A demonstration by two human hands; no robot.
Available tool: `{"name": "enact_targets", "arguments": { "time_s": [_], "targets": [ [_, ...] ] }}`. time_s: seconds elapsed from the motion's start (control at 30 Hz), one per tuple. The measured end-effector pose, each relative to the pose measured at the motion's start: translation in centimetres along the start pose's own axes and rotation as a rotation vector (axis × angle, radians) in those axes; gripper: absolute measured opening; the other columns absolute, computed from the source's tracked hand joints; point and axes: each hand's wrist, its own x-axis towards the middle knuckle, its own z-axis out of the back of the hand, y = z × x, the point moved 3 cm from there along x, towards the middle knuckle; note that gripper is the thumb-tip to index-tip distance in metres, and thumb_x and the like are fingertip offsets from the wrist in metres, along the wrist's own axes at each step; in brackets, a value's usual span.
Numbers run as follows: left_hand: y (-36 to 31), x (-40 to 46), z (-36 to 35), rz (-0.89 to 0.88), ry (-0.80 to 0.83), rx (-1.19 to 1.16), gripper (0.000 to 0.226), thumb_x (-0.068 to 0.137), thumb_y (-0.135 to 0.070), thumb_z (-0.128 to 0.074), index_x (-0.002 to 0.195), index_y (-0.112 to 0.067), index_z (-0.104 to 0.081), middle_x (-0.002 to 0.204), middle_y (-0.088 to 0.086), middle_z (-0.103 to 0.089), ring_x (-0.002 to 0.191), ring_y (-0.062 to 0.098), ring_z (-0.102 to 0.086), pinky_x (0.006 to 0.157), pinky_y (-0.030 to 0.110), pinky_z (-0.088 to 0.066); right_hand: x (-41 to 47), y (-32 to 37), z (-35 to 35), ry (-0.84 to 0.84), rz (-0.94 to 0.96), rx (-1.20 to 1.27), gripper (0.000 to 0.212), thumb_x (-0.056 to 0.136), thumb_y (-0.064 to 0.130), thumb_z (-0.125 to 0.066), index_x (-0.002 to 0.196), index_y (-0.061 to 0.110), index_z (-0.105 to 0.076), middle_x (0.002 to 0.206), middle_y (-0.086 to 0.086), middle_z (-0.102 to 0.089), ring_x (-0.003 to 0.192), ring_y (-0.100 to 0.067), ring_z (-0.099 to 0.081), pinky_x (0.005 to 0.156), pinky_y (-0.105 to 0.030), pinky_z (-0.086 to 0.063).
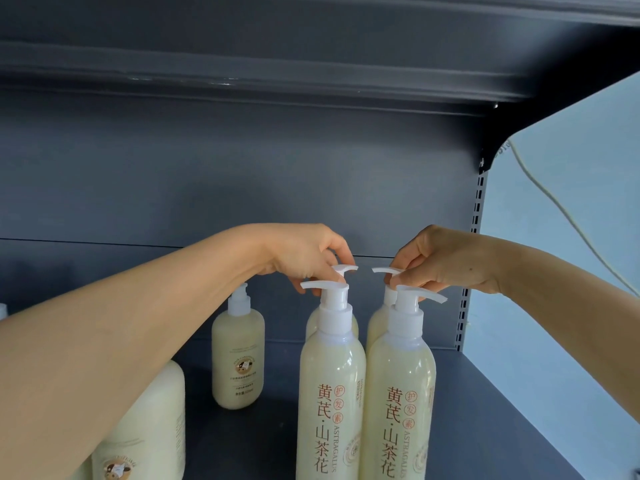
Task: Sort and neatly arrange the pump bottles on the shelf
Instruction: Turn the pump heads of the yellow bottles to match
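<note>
Dark grey shelf (485, 410) holds cream pump bottles. Two tall ones stand close together at the near right, two more just behind. The left hand (304, 258) pinches the far left bottle's pump (346, 269); the right hand (446, 261) pinches the far right bottle's pump (386, 270), probably to turn both spouts so they match. A smaller bottle (238, 355) stands apart on the left.

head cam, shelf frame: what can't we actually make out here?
- Two rear bottles: bodies and labels hidden by the two front bottles.
- Rear pump heads: the left hand and right hand cover the pump stems.
- Big bottle lower left: cut by the frame edge and the left forearm.
- Small bottle: label print too small.
</note>
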Motion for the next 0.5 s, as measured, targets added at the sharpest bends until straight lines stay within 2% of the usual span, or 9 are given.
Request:
{"name": "enact_targets", "arguments": {
  "time_s": [0.07, 0.17, 0.27, 0.37, 0.5],
  "targets": [
    [0.07, 0.00, 0.00, 0.011, -0.010, -0.002, 0.023, 0.088, -0.015, -0.065, 0.109, -0.019, -0.057, 0.103, 0.008, -0.072, 0.056, 0.006, -0.057, 0.057, 0.022, -0.047, -0.11, -0.01, -0.05, 0.007, 0.003, 0.009, 0.013, 0.084, 0.011, -0.068, 0.096, 0.009, -0.073, 0.098, -0.010, -0.074, 0.090, -0.022, -0.071, 0.075, -0.020, -0.056],
    [0.13, -0.14, -0.02, 0.028, -0.017, -0.010, 0.025, 0.086, -0.016, -0.066, 0.109, -0.020, -0.058, 0.103, 0.011, -0.071, 0.058, 0.007, -0.058, 0.058, 0.023, -0.047, -0.21, 0.09, -0.28, 0.007, 0.002, 0.015, 0.014, 0.085, 0.011, -0.068, 0.097, 0.009, -0.074, 0.097, -0.008, -0.074, 0.080, -0.015, -0.069, 0.062, -0.014, -0.054],
    [0.06, -0.44, 0.05, 0.044, -0.016, -0.009, 0.025, 0.087, -0.016, -0.066, 0.109, -0.022, -0.057, 0.102, 0.011, -0.070, 0.052, 0.003, -0.056, 0.057, 0.023, -0.046, -0.17, 0.13, -0.37, 0.004, 0.000, 0.025, 0.014, 0.085, 0.012, -0.067, 0.097, 0.008, -0.074, 0.097, -0.009, -0.074, 0.074, -0.012, -0.068, 0.056, -0.011, -0.051],
    [0.04, -0.65, 0.08, 0.049, -0.020, -0.007, 0.024, 0.087, -0.017, -0.065, 0.109, -0.023, -0.057, 0.108, 0.012, -0.069, 0.064, 0.008, -0.056, 0.060, 0.024, -0.047, -0.31, 0.04, -0.36, 0.009, 0.002, 0.032, 0.013, 0.086, 0.012, -0.066, 0.096, 0.009, -0.074, 0.095, -0.008, -0.073, 0.072, -0.010, -0.067, 0.055, -0.012, -0.052],
    [0.00, -0.73, 0.05, 0.036, -0.023, -0.019, 0.024, 0.086, -0.016, -0.066, 0.106, -0.025, -0.057, 0.112, 0.015, -0.068, 0.081, 0.017, -0.057, 0.075, 0.031, -0.049, -0.69, 0.03, -0.39, 0.038, 0.013, 0.048, 0.015, 0.088, 0.015, -0.065, 0.097, 0.008, -0.074, 0.097, -0.008, -0.072, 0.073, -0.009, -0.066, 0.056, -0.014, -0.053]
  ]
}}
